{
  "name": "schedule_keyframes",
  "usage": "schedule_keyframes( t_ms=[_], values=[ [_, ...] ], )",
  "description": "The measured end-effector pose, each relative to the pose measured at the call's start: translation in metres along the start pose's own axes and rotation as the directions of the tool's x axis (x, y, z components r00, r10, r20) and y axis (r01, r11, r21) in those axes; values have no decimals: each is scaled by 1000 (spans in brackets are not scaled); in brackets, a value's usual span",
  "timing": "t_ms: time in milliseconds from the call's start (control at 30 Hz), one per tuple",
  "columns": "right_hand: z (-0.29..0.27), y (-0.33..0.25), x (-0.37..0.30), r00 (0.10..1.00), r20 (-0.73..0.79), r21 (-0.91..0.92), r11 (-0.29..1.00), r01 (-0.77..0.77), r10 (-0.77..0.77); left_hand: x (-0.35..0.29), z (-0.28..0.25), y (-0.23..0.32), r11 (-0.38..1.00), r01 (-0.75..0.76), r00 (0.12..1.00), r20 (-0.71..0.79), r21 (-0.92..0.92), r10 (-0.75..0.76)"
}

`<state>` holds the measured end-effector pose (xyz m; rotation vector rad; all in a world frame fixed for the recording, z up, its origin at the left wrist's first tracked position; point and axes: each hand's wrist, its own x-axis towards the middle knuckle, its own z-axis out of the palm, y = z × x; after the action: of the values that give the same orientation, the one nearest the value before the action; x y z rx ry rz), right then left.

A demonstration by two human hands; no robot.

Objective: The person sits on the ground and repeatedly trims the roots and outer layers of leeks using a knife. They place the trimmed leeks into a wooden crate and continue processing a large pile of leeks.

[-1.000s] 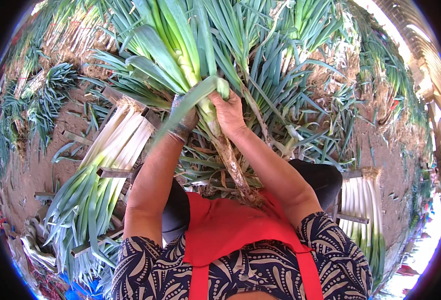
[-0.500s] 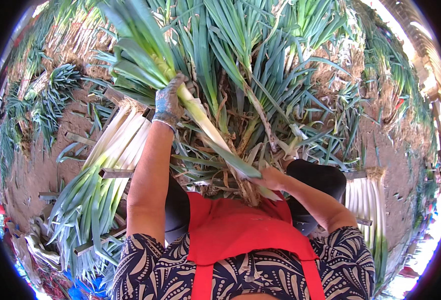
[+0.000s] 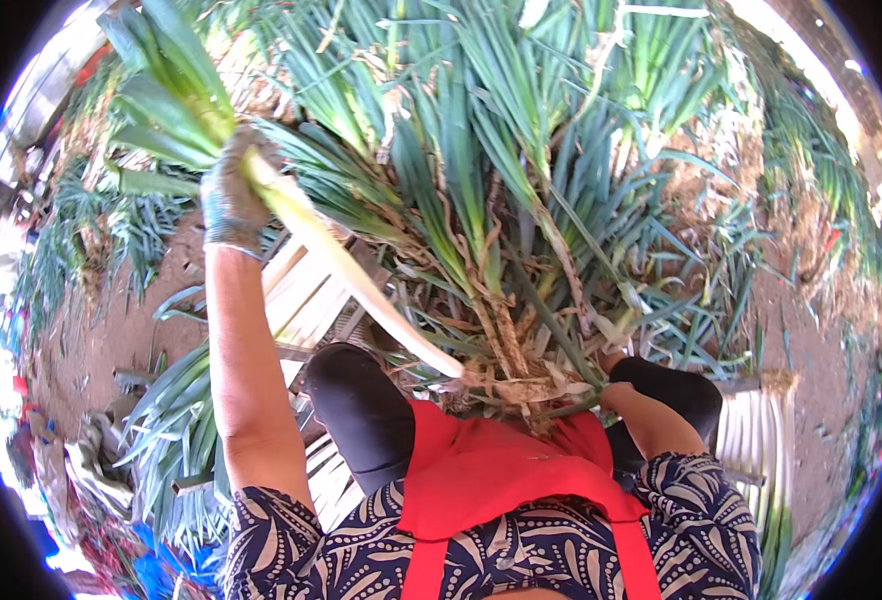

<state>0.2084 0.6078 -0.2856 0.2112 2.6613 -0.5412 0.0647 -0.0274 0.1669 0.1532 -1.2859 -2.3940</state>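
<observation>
My left hand, in a grey-blue glove, is closed around a leek just below its green leaves. The leek slants down to the right. Its bare white shaft ends above my lap, close to the trimmings. My right hand is low at the right, beside my knee, curled at the end of a green peeled leaf. Its fingertips are mostly hidden. Between my hands lies a heap of unpeeled leeks with dry brown outer leaves, pointing away from me.
Cleaned leeks lie on a rack at my left, partly behind my forearm. Another white-stemmed bundle is at my right. A red apron covers my lap. More leeks stand in piles along the far right, on brown soil.
My left hand has moved left with the leek, whose lower shaft now shows white and bare. My right hand has drawn away to the right with the green leaf, off the shaft.
</observation>
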Motion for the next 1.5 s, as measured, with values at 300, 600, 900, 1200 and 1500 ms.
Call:
schedule_keyframes(
  t_ms=[300,600,900,1200,1500],
  values=[
    [-182,-329,-75,789,-136,409,691,596,-599,-77,46,-103,995,94,976,194,38,-100],
    [-166,-418,-83,855,2,936,302,181,-518,-102,51,-153,949,315,848,447,7,-285],
    [-183,-438,-61,820,-310,874,194,444,-482,-91,44,-180,859,483,801,480,-169,-357],
    [-211,-444,-46,769,-116,715,485,504,-629,-104,42,-184,878,443,860,363,-181,-359],
    [-169,-442,-63,896,-261,964,-48,262,-359,-78,36,-184,873,460,888,103,-160,-449]
  ],
)
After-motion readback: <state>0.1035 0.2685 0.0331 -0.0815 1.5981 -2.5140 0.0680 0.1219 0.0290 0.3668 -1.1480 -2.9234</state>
